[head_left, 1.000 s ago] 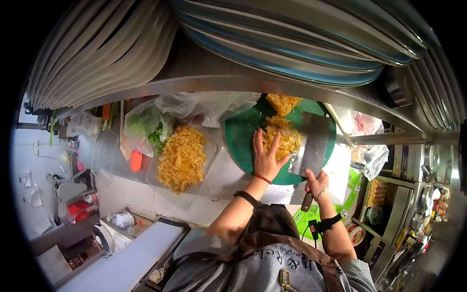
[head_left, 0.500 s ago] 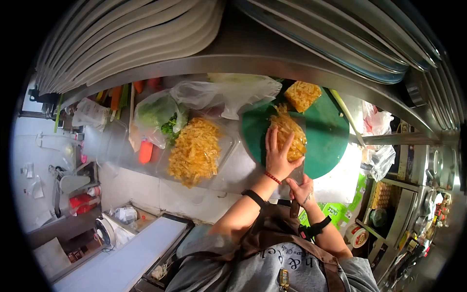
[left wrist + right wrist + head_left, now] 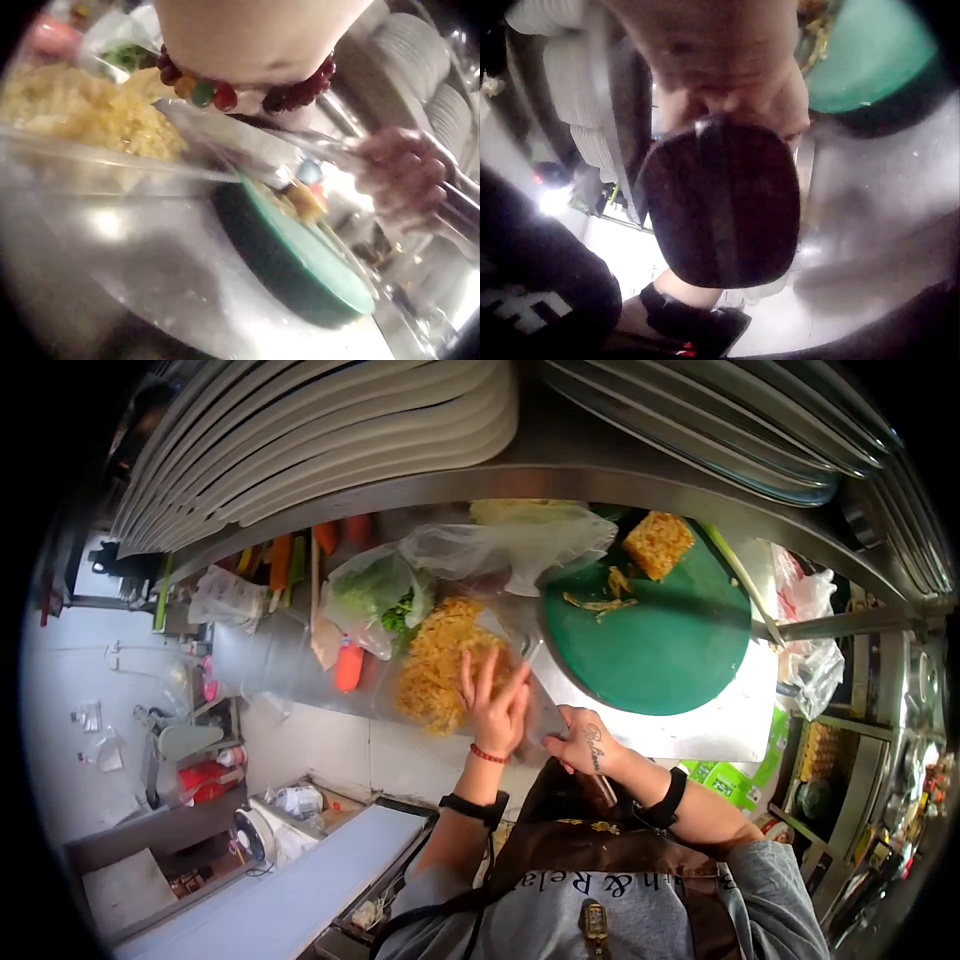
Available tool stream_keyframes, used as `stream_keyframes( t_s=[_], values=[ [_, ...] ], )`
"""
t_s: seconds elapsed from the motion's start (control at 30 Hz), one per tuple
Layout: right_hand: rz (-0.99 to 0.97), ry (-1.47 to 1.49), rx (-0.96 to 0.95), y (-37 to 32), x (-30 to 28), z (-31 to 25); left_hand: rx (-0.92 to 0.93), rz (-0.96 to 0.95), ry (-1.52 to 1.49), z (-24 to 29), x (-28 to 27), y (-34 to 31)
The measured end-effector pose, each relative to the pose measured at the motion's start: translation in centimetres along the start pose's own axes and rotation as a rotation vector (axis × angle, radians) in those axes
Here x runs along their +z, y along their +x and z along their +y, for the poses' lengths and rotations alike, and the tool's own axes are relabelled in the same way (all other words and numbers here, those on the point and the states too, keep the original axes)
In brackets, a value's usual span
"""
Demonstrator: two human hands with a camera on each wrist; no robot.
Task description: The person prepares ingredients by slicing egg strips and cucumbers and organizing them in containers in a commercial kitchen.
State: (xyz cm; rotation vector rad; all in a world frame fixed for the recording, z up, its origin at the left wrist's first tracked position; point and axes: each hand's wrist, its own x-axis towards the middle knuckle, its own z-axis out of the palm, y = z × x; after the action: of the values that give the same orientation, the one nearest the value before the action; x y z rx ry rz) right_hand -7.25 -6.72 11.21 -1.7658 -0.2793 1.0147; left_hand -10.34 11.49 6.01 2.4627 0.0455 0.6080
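My right hand (image 3: pixel 582 740) grips a cleaver by its dark handle (image 3: pixel 724 202). The broad cleaver blade (image 3: pixel 232 142) reaches over to a clear tray (image 3: pixel 150 166) heaped with golden shredded strips (image 3: pixel 440 645). With fingers spread, my left hand (image 3: pixel 495 705) is over the near right side of that heap, beside the blade. On the round green chopping board (image 3: pixel 650 645) lie a few loose shreds (image 3: pixel 600 603) and a golden block (image 3: pixel 660 544), its surface rough. Motion blur softens the left fingertips and the blade.
Left of the heap are a plastic bag of greens (image 3: pixel 370 595) and an orange-red piece (image 3: pixel 348 665). A long green stalk (image 3: pixel 738 575) lies along the board's right side. Overhead, a metal shelf (image 3: pixel 560 482) carries stacked plates (image 3: pixel 340 450).
Both hands and the cleaver have moved left from the board to the tray. The pile of strips under the left hand has left the board, leaving a few shreds. The head view has shifted.
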Motion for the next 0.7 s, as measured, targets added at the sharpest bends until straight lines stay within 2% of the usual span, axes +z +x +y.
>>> stream_keyframes(
  t_s=[0.03, 0.13, 0.2, 0.23, 0.33, 0.4, 0.47, 0.57, 0.7],
  values=[
    [-0.025, 0.027, 0.01, -0.3, -0.3, -0.9, -0.088, 0.022, 0.039, -1.5, 0.3, 0.1],
    [-0.049, 0.129, 0.116, -1.1, -1.7, 1.2, -0.329, -0.054, 0.394, -6.3, 0.9, 0.2],
    [0.002, 0.225, 0.138, -2.7, -3.6, 3.3, -0.313, -0.013, 0.537, -7.1, 0.0, 0.1],
    [0.047, 0.177, 0.141, -3.9, -4.9, 4.1, -0.298, 0.01, 0.599, -6.7, 0.1, 0.9],
    [0.327, 0.273, 0.136, -8.1, -8.0, 7.5, -0.016, 0.193, 0.22, -2.8, 1.8, 4.0],
    [0.45, 0.368, 0.148, -9.9, -9.1, 10.1, 0.011, -0.051, -0.31, 0.4, 6.4, 5.6],
    [0.586, 0.455, 0.157, -9.8, -9.4, 11.7, 0.173, -0.136, -0.269, 2.8, 11.1, 8.0],
    [0.762, 0.524, 0.164, -7.5, -9.0, 14.2, 0.108, -0.066, -0.154, 3.5, 17.1, 10.1],
    [0.795, 0.552, 0.131, -3.7, -7.1, 12.3, 0.168, -0.061, -0.122, 4.3, 19.1, 12.4]
  ],
)
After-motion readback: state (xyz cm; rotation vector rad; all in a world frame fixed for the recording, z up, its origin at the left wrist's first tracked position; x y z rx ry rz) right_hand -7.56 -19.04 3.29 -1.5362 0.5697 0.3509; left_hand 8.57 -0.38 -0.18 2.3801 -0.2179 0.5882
